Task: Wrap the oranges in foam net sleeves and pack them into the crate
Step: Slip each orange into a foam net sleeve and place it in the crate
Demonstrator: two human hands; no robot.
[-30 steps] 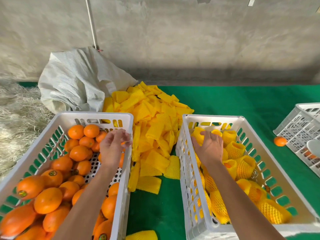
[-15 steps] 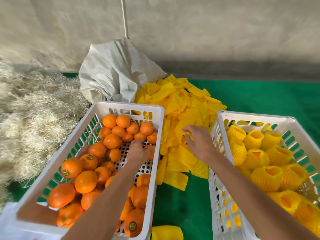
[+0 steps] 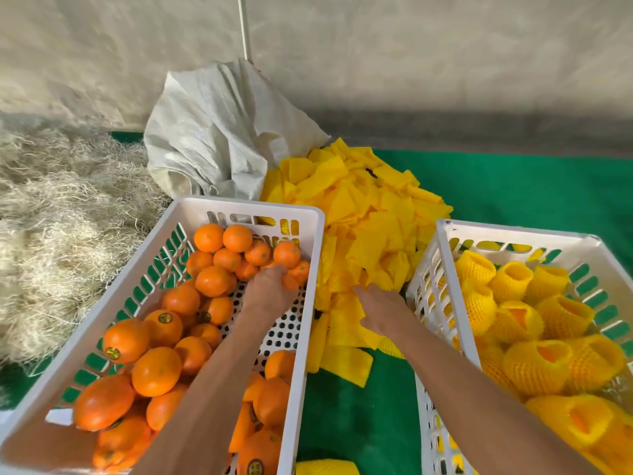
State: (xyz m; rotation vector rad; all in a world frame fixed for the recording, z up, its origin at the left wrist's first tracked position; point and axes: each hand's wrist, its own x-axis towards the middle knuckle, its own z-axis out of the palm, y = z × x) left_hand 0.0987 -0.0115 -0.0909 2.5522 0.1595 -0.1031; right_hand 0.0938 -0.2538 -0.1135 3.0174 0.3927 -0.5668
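Observation:
A white crate (image 3: 239, 204) on the left holds several bare oranges (image 3: 156, 371). My left hand (image 3: 265, 296) reaches into its far right corner, fingers curled over a small orange (image 3: 290, 282). Between the crates lies a pile of flat yellow foam net sleeves (image 3: 370, 207). My right hand (image 3: 380, 311) rests on the near part of that pile, its fingers curled into a sleeve (image 3: 346, 317). The white crate (image 3: 513, 232) on the right holds several oranges wrapped in yellow sleeves (image 3: 510, 279).
A crumpled white sack (image 3: 219, 132) sits behind the left crate against the grey wall. Dry straw (image 3: 61, 217) covers the floor on the left. Green matting (image 3: 513, 186) lies under the crates. One loose sleeve (image 3: 325, 467) lies at the bottom edge.
My right hand has left the right crate and come down onto the sleeve pile. My left hand has moved further into the far right corner of the orange crate. The view has swung left.

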